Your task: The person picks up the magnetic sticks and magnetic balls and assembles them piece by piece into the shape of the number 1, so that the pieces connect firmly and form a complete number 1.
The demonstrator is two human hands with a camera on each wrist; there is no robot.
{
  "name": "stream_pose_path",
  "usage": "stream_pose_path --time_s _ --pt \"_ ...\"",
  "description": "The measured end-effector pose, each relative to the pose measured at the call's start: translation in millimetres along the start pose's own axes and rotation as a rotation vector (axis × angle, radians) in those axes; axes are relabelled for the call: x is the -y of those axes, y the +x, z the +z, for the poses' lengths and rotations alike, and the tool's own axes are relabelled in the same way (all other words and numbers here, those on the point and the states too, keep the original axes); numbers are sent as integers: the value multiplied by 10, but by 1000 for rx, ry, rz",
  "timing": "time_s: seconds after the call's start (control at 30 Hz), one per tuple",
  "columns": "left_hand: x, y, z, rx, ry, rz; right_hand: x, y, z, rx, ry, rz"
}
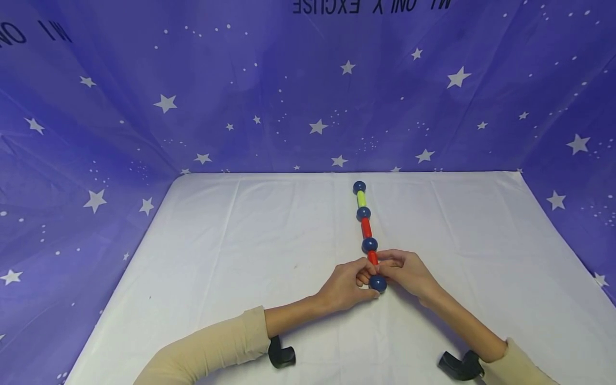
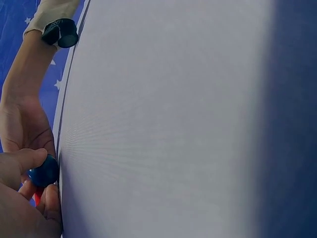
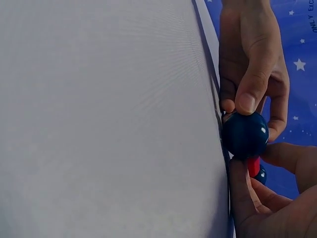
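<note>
A chain of dark blue balls and short rods lies on the white tablecloth in the head view, running away from me. At its near end is a blue ball [image 1: 377,284], which my left hand [image 1: 343,286] grips with the thumb on its near side. My right hand [image 1: 409,271] pinches the near red rod [image 1: 372,258] beside that ball; the right wrist view shows its fingers around the red rod [image 3: 253,166]. Beyond come another blue ball [image 1: 369,245], a second red rod [image 1: 366,228], a blue ball [image 1: 363,213], a yellow-green rod [image 1: 361,199] and the far blue ball [image 1: 359,187].
A white cloth [image 1: 231,240] covers the table. Behind its far edge and at both sides hangs a purple-blue curtain [image 1: 289,96] with white stars. Black wrist devices sit at each forearm, one at the left [image 1: 281,353], one at the right [image 1: 461,366].
</note>
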State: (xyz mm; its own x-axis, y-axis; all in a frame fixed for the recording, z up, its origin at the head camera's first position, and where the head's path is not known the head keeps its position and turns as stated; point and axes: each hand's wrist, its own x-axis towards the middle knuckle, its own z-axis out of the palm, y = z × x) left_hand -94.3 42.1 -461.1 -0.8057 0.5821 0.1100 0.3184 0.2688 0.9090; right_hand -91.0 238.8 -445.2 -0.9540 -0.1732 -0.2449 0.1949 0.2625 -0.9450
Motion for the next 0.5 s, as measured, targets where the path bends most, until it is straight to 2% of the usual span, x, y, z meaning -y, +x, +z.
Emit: stream_pose_path --time_s 0.23,0.5 --pt "11 -15 -3 -12 -28 2 -53 -24 16 -38 -38 -42" --pt "-1 -20 -23 -11 -33 -14 -36 -69 30 -28 3 -72"
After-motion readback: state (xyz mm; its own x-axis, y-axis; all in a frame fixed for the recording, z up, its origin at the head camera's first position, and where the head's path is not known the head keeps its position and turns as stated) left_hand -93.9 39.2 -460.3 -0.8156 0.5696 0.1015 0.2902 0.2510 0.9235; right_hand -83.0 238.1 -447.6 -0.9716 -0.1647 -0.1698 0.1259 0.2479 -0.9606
